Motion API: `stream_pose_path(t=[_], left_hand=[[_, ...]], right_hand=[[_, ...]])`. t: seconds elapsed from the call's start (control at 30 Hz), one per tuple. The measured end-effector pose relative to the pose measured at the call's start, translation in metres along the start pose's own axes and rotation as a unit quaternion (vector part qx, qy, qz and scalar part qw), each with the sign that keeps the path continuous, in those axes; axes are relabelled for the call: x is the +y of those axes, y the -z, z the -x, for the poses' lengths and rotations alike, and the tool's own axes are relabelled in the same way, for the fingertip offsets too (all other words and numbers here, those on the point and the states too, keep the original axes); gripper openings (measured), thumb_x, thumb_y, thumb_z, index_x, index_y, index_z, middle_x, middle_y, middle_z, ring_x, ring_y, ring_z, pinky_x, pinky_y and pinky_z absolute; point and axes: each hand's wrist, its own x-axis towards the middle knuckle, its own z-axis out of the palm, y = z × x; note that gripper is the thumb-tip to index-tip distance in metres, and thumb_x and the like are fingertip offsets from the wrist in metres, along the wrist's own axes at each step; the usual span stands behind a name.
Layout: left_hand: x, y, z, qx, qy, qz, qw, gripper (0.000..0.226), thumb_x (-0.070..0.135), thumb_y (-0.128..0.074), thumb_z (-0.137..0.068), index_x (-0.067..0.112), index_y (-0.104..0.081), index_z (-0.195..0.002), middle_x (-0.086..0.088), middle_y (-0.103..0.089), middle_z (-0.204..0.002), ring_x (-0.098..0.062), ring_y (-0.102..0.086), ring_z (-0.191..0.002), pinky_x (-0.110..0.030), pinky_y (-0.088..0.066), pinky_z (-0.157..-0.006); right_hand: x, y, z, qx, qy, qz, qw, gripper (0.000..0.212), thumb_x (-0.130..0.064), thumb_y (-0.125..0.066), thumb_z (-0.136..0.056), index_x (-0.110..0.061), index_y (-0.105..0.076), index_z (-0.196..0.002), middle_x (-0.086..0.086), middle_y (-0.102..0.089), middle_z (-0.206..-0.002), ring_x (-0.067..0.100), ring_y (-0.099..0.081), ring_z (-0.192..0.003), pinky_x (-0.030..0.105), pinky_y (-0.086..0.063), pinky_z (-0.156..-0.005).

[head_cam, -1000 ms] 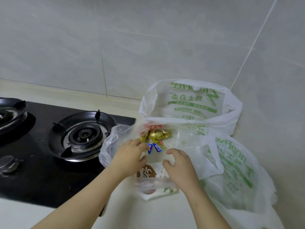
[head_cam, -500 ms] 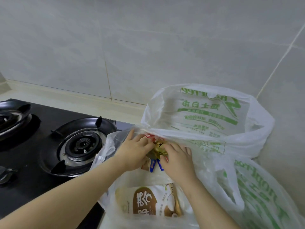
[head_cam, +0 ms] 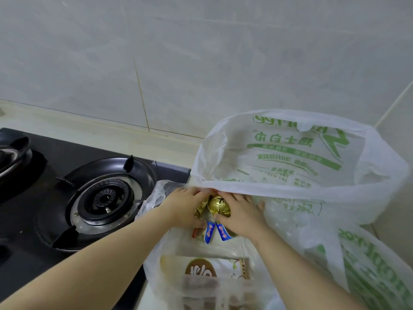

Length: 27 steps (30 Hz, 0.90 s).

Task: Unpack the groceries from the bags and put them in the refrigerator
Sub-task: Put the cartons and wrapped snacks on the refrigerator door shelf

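Note:
A gold foil-wrapped item (head_cam: 218,205) with blue ribbon tails (head_cam: 215,234) sits in the mouth of a thin clear plastic bag (head_cam: 169,271) on the counter. My left hand (head_cam: 185,205) grips it from the left and my right hand (head_cam: 242,214) from the right, fingers closed on the foil. Lower in the same bag lies a beige and brown food packet (head_cam: 202,270). Behind it stands an open white bag with green print (head_cam: 290,157); its contents are hidden. Another green-printed bag (head_cam: 368,271) lies at the right.
A black gas hob (head_cam: 67,198) with a round burner (head_cam: 104,199) takes up the counter to the left, touching the clear bag. Grey wall tiles (head_cam: 178,63) rise close behind and to the right. A pale counter strip (head_cam: 89,124) runs along the wall.
Both hands moved up from the bag's front to the gold item and closed around it. The view shifted closer and lower, so the bags fill more of the frame.

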Motion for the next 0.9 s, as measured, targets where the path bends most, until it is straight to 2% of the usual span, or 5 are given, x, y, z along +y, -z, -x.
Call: stream_pose_path(t=[0.27,0.5,0.7,0.77,0.9], left_hand=[[0.009,-0.013,-0.003,0.011,0.094,0.1,0.99,0.081,0.057,-0.064,-0.073,0.025,-0.03,-0.14,0.004,-0.048,-0.135,-0.019,-0.044,-0.124,-0.039,-0.028,-0.107],[0.018,-0.006,0.008,-0.009,0.113,0.011,0.993,0.052,0.041,-0.053,-0.087,0.015,-0.038,-0.13,-0.003,-0.044,-0.135,-0.023,-0.038,-0.129,-0.051,-0.006,-0.114],[0.033,0.004,0.024,0.055,0.128,-0.095,0.986,0.048,0.029,-0.053,-0.087,0.017,-0.04,-0.132,-0.005,-0.04,-0.134,-0.026,-0.034,-0.129,-0.053,-0.017,-0.112],[0.039,0.006,0.032,0.123,0.104,-0.115,0.98,0.039,0.027,-0.059,-0.083,0.017,-0.053,-0.12,-0.006,-0.049,-0.119,-0.027,-0.044,-0.115,-0.047,-0.029,-0.103],[0.041,0.007,0.045,0.194,0.038,-0.122,0.973,0.033,0.029,-0.088,-0.038,0.021,-0.07,-0.066,0.001,-0.059,-0.069,-0.021,-0.057,-0.067,-0.034,-0.048,-0.061]], right_hand=[[0.003,-0.015,-0.006,0.001,-0.058,-0.054,0.997,0.075,-0.063,-0.059,-0.073,-0.036,-0.027,-0.135,-0.01,-0.03,-0.149,0.021,-0.024,-0.138,0.053,-0.02,-0.108],[-0.005,-0.01,0.014,0.028,-0.03,0.034,0.999,0.069,-0.071,-0.056,-0.07,-0.032,-0.041,-0.125,-0.013,-0.039,-0.14,0.021,-0.025,-0.132,0.05,-0.013,-0.108],[-0.017,-0.012,0.038,0.095,-0.027,0.126,0.987,0.068,-0.065,-0.054,-0.078,-0.021,-0.047,-0.129,-0.001,-0.032,-0.146,0.028,-0.022,-0.131,0.04,-0.015,-0.104],[-0.02,-0.016,0.045,0.092,-0.025,0.115,0.989,0.064,-0.059,-0.055,-0.08,-0.019,-0.045,-0.128,-0.001,-0.039,-0.141,0.026,-0.027,-0.128,0.036,-0.022,-0.1],[-0.024,-0.021,0.054,0.066,-0.025,0.076,0.995,0.064,-0.053,-0.059,-0.081,-0.018,-0.038,-0.131,-0.001,-0.045,-0.137,0.023,-0.031,-0.129,0.033,-0.026,-0.103]])
